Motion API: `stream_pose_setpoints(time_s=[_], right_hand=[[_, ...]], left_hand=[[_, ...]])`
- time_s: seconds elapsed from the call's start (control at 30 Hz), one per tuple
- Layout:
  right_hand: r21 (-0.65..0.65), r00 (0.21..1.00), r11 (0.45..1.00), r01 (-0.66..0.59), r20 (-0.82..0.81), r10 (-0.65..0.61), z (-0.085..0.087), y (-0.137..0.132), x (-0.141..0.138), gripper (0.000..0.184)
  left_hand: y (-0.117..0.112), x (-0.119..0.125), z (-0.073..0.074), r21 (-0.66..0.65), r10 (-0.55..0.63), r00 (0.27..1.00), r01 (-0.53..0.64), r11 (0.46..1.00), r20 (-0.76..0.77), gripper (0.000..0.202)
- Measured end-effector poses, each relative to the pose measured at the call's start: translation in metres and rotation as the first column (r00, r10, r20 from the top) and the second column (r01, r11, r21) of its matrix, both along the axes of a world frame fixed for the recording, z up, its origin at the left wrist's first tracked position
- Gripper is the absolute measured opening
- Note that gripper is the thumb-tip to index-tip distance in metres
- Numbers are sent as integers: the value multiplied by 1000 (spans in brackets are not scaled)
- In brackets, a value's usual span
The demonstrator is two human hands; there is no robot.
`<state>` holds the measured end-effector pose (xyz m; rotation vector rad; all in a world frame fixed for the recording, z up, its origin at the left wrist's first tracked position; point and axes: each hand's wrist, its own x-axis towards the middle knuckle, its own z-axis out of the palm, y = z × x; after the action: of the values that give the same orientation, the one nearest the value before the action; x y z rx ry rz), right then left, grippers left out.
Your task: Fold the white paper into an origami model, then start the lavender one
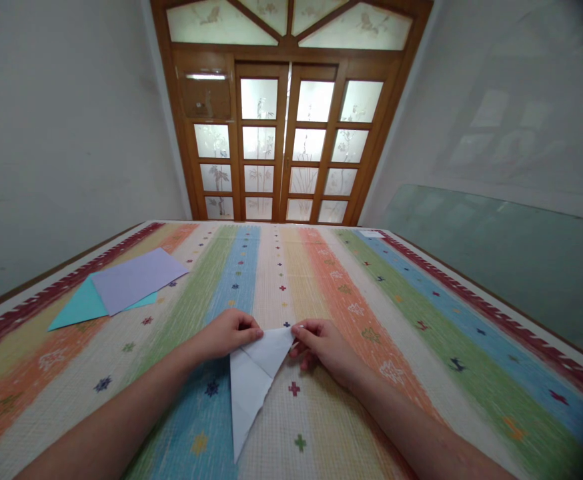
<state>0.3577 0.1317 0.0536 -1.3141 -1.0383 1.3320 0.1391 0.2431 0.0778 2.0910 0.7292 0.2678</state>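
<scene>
A folded white paper lies on the striped mat in front of me, shaped like a long triangle with its point toward me. My left hand presses with curled fingers on the paper's upper left part. My right hand pinches the paper's upper right corner between thumb and fingers. Both hands rest on the mat at the paper's far edge.
A lilac sheet lies over a teal sheet at the left. The colourful striped mat covers the whole surface. A small white scrap sits far right. Wooden glass-paned doors stand beyond; a glass panel leans at right.
</scene>
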Motion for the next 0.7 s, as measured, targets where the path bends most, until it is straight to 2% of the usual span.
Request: stream_pose_setpoints(time_s=[0.13,0.27,0.43,0.7], right_hand=[[31,1000,1000,2,23,-3,-6,0,1,40],[41,999,999,4,40,-5,-10,-1,3,40],[71,999,997,20,30,-22,-6,-1,2,38],[39,999,999,16,33,-18,1,-1,0,39]], left_hand=[[2,0,-6,-17,-17,1000,17,1000,2,33],[-1,0,-6,-34,-31,999,31,999,15,32],[0,0,-6,-40,-22,999,23,999,34,31],[0,2,-10,-57,-16,999,19,998,47,30]])
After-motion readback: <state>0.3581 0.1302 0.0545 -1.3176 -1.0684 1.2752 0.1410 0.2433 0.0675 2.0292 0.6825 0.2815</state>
